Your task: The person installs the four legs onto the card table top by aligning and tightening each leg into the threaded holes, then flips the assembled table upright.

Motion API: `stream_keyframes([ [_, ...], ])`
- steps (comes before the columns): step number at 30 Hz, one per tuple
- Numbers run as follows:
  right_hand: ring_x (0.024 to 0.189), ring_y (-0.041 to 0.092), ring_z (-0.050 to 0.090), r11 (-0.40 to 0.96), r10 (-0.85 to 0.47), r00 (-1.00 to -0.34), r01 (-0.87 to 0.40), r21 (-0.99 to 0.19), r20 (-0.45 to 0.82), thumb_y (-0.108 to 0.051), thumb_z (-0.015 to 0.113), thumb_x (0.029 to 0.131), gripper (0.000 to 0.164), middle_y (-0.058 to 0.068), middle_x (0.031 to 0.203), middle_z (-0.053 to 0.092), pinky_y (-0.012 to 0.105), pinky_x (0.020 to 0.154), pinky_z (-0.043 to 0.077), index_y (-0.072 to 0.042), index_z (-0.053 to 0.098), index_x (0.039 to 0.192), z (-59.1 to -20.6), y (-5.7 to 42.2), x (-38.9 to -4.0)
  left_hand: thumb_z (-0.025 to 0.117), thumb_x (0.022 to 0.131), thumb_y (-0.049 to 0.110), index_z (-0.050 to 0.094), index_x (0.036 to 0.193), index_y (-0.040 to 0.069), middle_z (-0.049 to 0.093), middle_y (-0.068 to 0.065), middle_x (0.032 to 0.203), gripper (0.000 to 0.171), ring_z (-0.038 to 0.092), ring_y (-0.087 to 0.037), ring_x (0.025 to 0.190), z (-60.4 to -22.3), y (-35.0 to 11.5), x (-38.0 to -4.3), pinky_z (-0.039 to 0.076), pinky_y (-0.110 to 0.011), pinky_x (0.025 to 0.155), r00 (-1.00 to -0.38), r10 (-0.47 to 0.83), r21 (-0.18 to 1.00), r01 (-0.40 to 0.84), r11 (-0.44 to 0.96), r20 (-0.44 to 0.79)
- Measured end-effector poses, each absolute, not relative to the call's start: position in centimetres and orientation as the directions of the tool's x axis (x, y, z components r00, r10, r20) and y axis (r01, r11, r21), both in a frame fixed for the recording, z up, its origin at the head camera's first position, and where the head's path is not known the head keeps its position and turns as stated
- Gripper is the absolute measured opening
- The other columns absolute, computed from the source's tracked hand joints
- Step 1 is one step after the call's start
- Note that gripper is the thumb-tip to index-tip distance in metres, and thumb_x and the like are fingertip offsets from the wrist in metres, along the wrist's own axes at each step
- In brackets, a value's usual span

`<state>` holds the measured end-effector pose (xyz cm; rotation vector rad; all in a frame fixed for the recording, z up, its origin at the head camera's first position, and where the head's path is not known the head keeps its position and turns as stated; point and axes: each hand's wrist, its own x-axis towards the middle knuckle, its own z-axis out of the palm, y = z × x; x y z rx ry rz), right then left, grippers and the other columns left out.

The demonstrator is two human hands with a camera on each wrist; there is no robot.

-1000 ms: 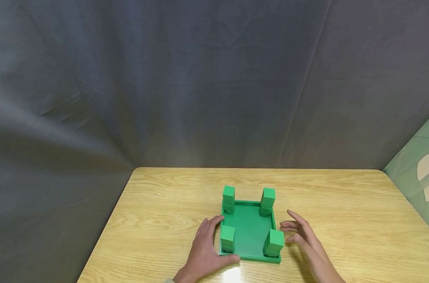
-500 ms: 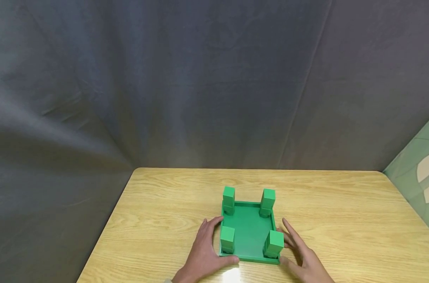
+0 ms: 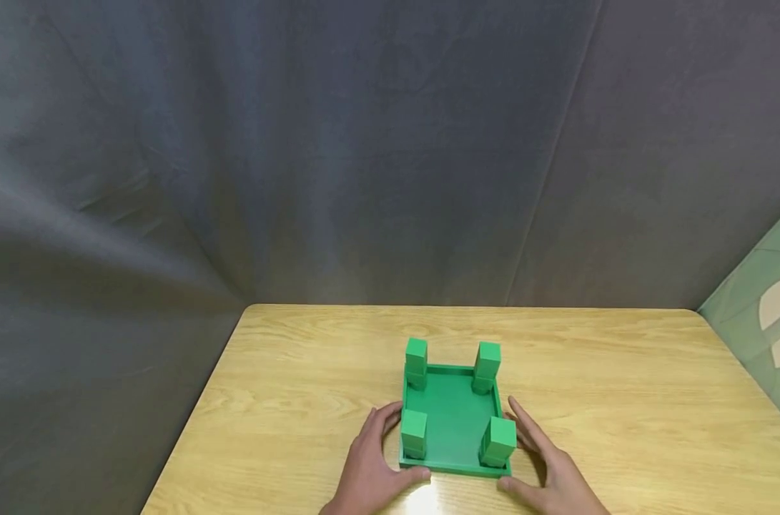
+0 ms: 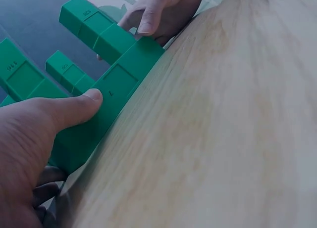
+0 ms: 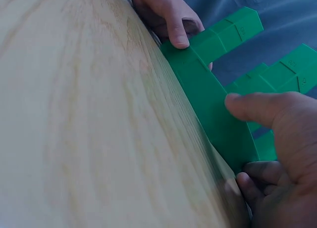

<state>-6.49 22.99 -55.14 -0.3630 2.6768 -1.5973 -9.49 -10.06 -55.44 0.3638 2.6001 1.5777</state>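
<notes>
A square green tray (image 3: 454, 422) with a low rim and a block-like post at each corner sits on the wooden table. My left hand (image 3: 372, 465) holds its near left corner, fingers along the left side. In the left wrist view the left thumb (image 4: 79, 109) presses on the front wall and the curled fingers are partly hidden below. At the near right corner, my right hand (image 3: 550, 468) grips with its thumb at the front and fingers on the right side. The right wrist view has this thumb (image 5: 252, 107) against the green wall. Embossed numbers mark several posts.
The light wooden table (image 3: 621, 400) extends to both sides of the tray. Behind and to the left hangs a dark grey curtain (image 3: 377, 157). Green patterned fabric (image 3: 763, 315) shows beyond the table's right edge.
My right hand has moved left from beside the tray onto its near right corner. The left hand has shifted slightly toward the front at its corner. The tray stays in place.
</notes>
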Motion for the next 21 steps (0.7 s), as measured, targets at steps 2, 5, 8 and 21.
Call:
stream_keyframes([
  [2,0.135,-0.003,0.056,0.472,-0.197,-0.973,-0.199,-0.859,0.117,-0.027,0.101,0.082,0.122,0.022,0.164,0.055,0.010,0.110,0.043,-0.022,0.026,0.178,-55.06,22.93,-6.46,0.098,0.079,0.061,0.047,0.163,0.023,0.064,0.005,0.154,0.106,0.057,-0.021,0.148,-55.61,-10.15,-9.44,0.020,-0.061,0.138,-0.968,0.242,0.882,0.166,0.442,0.061],
  [5,0.135,-0.003,0.056,0.481,-0.211,-0.963,-0.250,-0.840,0.167,-0.025,0.102,0.082,0.121,0.024,0.162,0.056,0.004,0.110,0.039,-0.019,0.027,0.178,-55.13,22.84,-6.44,0.099,0.077,0.061,0.047,0.163,0.023,0.064,0.005,0.155,0.107,0.055,-0.024,0.151,-55.74,-10.25,-9.50,0.020,-0.062,0.138,-0.968,0.241,0.881,0.171,0.442,0.067],
  [8,0.136,-0.006,0.055,0.450,-0.233,-0.950,-0.296,-0.843,0.209,-0.017,0.101,0.083,0.120,0.025,0.161,0.057,-0.002,0.110,0.033,-0.016,0.027,0.178,-55.24,22.81,-6.47,0.100,0.077,0.058,0.048,0.163,0.022,0.065,0.005,0.156,0.108,0.053,-0.025,0.153,-55.67,-10.24,-9.64,0.019,-0.062,0.138,-0.968,0.241,0.884,0.176,0.434,0.074],
  [21,0.138,-0.006,0.054,0.447,-0.237,-0.937,-0.338,-0.828,0.255,-0.004,0.100,0.079,0.123,0.025,0.162,0.057,-0.001,0.113,0.033,-0.014,0.027,0.177,-54.94,22.34,-6.31,0.103,0.076,0.051,0.048,0.164,0.021,0.066,0.002,0.156,0.108,0.047,-0.031,0.158,-55.69,-10.25,-9.59,0.020,-0.063,0.138,-0.966,0.241,0.879,0.194,0.435,0.094],
])
